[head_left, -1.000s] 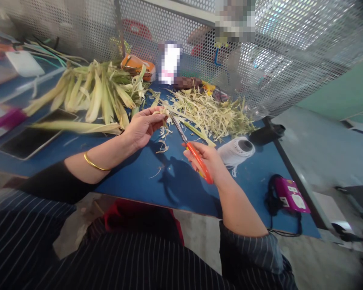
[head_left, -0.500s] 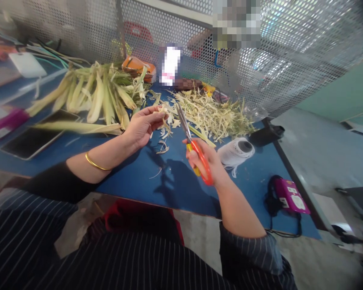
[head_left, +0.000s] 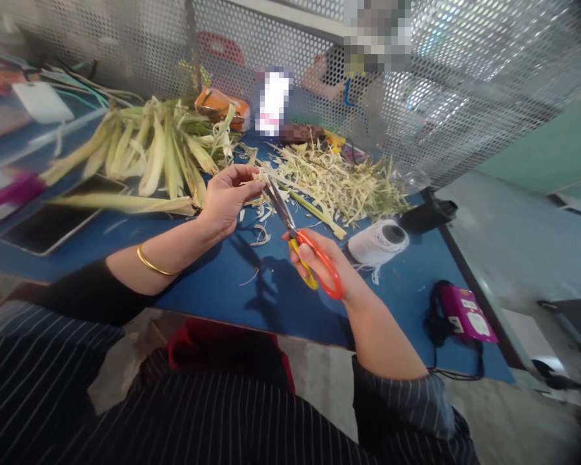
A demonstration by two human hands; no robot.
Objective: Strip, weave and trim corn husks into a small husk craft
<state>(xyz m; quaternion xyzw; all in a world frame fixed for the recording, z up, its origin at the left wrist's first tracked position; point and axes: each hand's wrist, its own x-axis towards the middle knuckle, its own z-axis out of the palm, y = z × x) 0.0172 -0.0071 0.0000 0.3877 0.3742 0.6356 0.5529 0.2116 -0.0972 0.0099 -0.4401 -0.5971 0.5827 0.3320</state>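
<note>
My left hand (head_left: 230,197) pinches a small pale piece of corn husk (head_left: 260,175) between thumb and fingers. In my right hand (head_left: 322,255) is a pair of scissors (head_left: 315,258) with one red and one yellow handle loop. The blades point up and left, and their tips reach the husk piece at my left fingertips. Right behind the hands lies a heap of shredded husk strips (head_left: 339,184). Left of my left hand, a bunch of long whole husks (head_left: 155,155) is spread out, with a single husk (head_left: 126,204) in front.
A cone of white thread (head_left: 377,242) lies beside my right hand, near a black cylinder (head_left: 428,216). A purple box with a black cord (head_left: 469,313) sits at the right edge. A dark phone-like slab (head_left: 53,226) lies left. Behind stands a perforated metal screen (head_left: 290,39), with a person beyond.
My right hand has moved the scissors left, bringing the blade tips to the husk piece. The yellow loop has spread from the red one. My left hand stays nearly in place.
</note>
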